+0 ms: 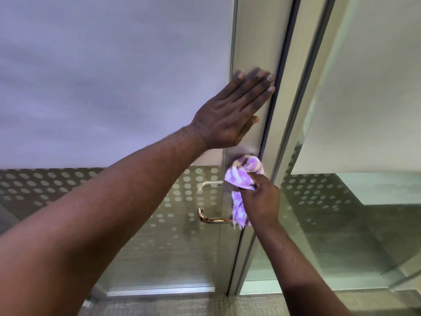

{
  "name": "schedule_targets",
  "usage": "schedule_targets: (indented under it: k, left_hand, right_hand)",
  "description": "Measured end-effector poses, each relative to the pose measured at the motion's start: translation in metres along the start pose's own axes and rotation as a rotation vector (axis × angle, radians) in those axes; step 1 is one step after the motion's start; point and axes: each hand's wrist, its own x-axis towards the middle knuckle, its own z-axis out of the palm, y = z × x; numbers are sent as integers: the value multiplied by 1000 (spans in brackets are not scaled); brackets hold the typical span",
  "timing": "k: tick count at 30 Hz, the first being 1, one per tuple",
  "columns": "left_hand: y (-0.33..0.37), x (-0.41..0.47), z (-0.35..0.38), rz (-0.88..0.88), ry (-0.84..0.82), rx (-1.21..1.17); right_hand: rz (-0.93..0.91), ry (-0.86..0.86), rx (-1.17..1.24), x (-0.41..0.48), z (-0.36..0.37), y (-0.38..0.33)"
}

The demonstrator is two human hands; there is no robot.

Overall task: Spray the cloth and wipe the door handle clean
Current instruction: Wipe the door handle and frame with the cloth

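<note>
My left hand (230,110) lies flat, fingers spread, against the metal door stile (255,42) above the lock area. My right hand (260,201) is closed on a purple and white patterned cloth (243,173), pressing its bunched top against the stile just above the handle. A loose end of the cloth hangs down over the base of the shiny lever door handle (210,218), which points left. No spray bottle is in view.
The door has frosted glass (114,76) above and a dotted band lower down. A second handle (210,184) shows through the glass on the far side. A fixed glass panel (364,133) stands to the right. Carpeted floor (182,304) lies below.
</note>
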Motion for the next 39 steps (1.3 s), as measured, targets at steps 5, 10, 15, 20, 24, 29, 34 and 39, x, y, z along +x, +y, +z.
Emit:
schedule_targets:
  k: [5, 10, 15, 20, 24, 29, 34, 39]
  left_hand:
    - [0, 0, 0, -9, 5, -11]
    - [1, 0, -1, -9, 2, -9]
    - [-1, -1, -1, -12, 1, -1]
    - [0, -1, 0, -7, -13, -4]
    - [1, 0, -1, -16, -9, 1]
    - [0, 0, 0, -15, -2, 0]
    - [0, -1, -2, -15, -9, -11]
    - [1, -1, 1, -9, 3, 4]
  right_hand:
    - [-95, 25, 48, 14, 10, -22]
    - [-410, -82, -266, 13, 15, -13]
    - [-582, -267, -441, 6, 13, 17]
    - [-559, -453, -602, -18, 6, 44]
    - [-546, -488, -689, -19, 4, 41]
    - [-578, -458, -705, -14, 7, 32]
    - [-621, -558, -773, -21, 0, 41]
    - [-540, -207, -542, 2, -9, 42]
